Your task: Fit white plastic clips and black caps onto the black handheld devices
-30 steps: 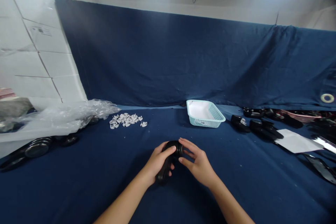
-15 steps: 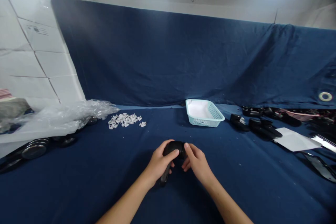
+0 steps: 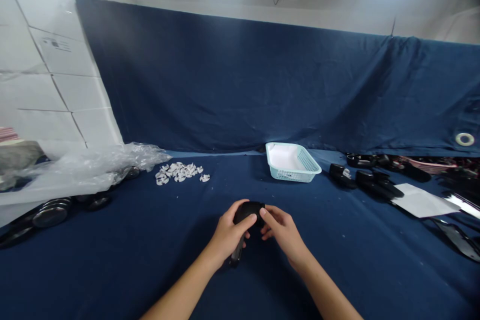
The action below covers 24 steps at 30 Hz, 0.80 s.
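Note:
My left hand (image 3: 227, 234) is wrapped round a black handled part (image 3: 247, 209) with a rounded head, held just above the blue cloth near the middle of the table. Its handle sticks out below my palm. My right hand (image 3: 282, 230) presses its curled fingers against the right side of the rounded head. What lies between the fingers and the head is hidden.
A light blue basket (image 3: 311, 166) stands behind my hands. A heap of small white pieces (image 3: 179, 171) lies to the back left, beside a clear plastic bag (image 3: 82, 167) and black round parts (image 3: 52, 211). More black parts (image 3: 369, 180) and a white sheet (image 3: 422, 201) lie on the right.
My right hand's fingers have curled from stretched out to pressed onto the part's head. The handle has turned more upright in my left hand.

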Each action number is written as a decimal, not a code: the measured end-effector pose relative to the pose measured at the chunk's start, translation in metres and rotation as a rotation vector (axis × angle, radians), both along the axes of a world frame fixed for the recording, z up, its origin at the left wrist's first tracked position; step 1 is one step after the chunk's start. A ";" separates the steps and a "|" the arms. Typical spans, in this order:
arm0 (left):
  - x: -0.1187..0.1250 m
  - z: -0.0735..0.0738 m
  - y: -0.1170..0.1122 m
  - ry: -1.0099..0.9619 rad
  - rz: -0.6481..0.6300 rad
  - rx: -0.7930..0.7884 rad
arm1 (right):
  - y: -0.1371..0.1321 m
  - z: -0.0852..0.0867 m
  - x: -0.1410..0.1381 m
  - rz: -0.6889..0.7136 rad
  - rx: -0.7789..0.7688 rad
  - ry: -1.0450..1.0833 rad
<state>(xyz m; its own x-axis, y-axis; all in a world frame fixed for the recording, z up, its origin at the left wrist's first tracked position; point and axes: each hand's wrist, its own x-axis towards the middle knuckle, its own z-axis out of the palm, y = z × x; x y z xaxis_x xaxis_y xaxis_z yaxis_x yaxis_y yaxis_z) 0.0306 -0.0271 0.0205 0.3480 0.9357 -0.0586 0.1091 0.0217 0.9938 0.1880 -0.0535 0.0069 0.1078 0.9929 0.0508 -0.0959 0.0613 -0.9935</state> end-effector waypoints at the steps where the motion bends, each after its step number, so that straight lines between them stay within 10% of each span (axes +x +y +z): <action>1: 0.000 0.000 0.000 0.009 -0.001 0.008 | 0.000 0.000 0.000 0.002 0.006 0.003; 9: -0.004 0.002 -0.002 0.195 0.019 0.466 | 0.003 -0.002 0.002 0.038 -0.152 0.085; 24: -0.004 0.001 -0.003 0.167 -0.073 0.475 | 0.008 -0.008 0.007 0.080 -0.353 -0.068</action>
<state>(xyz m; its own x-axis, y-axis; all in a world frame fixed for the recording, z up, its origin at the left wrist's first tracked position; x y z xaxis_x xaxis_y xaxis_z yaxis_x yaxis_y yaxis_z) 0.0269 -0.0298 0.0217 0.4353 0.8465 0.3066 0.2520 -0.4416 0.8611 0.1949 -0.0455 -0.0011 0.0372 0.9556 -0.2922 -0.0198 -0.2916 -0.9563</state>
